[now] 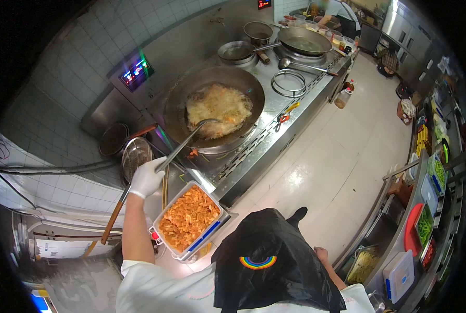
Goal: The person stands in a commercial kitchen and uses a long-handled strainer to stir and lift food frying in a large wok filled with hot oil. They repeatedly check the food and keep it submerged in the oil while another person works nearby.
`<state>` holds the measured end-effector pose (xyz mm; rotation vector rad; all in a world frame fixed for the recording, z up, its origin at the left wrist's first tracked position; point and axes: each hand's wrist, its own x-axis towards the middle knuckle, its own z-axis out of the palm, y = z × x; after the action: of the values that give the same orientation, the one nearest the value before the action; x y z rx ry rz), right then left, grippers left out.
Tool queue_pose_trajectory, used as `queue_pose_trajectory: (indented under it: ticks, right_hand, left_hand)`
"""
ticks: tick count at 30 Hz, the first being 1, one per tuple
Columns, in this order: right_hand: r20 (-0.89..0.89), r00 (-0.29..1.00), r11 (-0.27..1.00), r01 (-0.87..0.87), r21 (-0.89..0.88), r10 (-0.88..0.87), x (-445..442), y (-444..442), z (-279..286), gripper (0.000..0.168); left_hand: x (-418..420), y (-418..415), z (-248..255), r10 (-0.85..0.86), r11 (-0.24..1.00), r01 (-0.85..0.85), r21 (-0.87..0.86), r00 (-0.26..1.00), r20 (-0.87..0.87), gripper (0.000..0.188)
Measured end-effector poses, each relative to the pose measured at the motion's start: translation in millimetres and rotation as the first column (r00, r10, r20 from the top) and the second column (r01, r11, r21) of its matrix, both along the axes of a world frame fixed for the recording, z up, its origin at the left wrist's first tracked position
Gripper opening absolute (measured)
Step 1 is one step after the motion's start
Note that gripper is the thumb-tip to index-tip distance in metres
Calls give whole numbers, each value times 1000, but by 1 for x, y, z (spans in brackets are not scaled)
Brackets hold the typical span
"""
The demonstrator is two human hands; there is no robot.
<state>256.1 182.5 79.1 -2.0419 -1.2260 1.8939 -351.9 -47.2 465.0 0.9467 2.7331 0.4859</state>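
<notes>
My left hand (146,177), in a white glove, is closed around the handle of a metal ladle (178,148). The ladle's bowl end dips into the bubbling oil of a large wok (174,117), where pale, foaming food (219,107) is frying. Just below the glove stands a plastic container (211,234) full of orange-coated raw pieces (190,217). My right hand (321,253) hangs low beside the black apron (272,234), bare and partly hidden by it; whether its fingers hold anything is unclear.
Wire strainers (137,156) rest left of the wok. Along the steel range (256,156) are scissors (283,118), a metal ring stand (289,83), another ladle (307,67) and a second wok (304,41). Bottles (343,98) stand on the floor. Food containers (399,276) line the right shelves. A person (340,17) works far back.
</notes>
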Motion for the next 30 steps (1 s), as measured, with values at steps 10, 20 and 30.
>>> queue_pose_trajectory:
  ticks: [10,20,30]
  right_hand:
    - [-34,998,996,-57,-62,55,-12,25,-12,15]
    - [-23,1000,999,3,-50,-4,0,21,10,18]
    - [-24,998,991,63,121,-61,51,-25,-4,14]
  left_hand:
    - [7,-33,24,-66,998,66,-1,992,106,43]
    - [-8,67,-54,-65,988,80,-130,991,119,44]
    - [-47,145,-127,-22,993,30,-114,997,74,52]
